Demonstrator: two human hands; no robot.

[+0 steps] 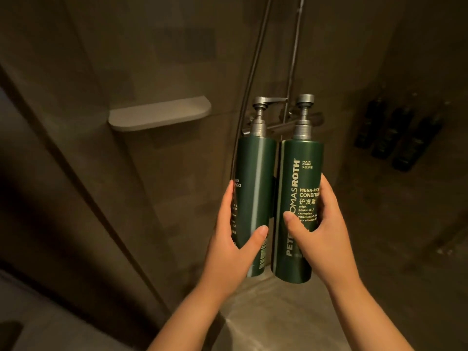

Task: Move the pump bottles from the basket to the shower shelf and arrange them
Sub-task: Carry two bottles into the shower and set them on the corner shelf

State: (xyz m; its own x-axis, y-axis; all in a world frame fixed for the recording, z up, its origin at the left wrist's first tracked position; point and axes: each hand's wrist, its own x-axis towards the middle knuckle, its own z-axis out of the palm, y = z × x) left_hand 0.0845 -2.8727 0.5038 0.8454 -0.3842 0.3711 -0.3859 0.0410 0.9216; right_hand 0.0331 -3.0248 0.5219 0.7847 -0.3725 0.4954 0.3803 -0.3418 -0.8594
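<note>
Two tall dark green pump bottles with metal pump heads are held upright side by side in front of me. My left hand point(234, 239) grips the lower half of the shampoo bottle point(255, 173). My right hand point(321, 231) grips the conditioner bottle point(301, 178), whose label faces me. The two bottles nearly touch. A pale grey shower shelf point(159, 114) juts from the wall up and to the left of the bottles, with nothing on it. The basket is out of view.
Behind the bottles a shower hose point(249, 79) and a riser rail point(293, 59) run down to a metal mixer bar point(278, 125). Three more dark bottles point(395, 133) show dimly on the right wall. A tiled ledge point(266, 312) lies below my hands.
</note>
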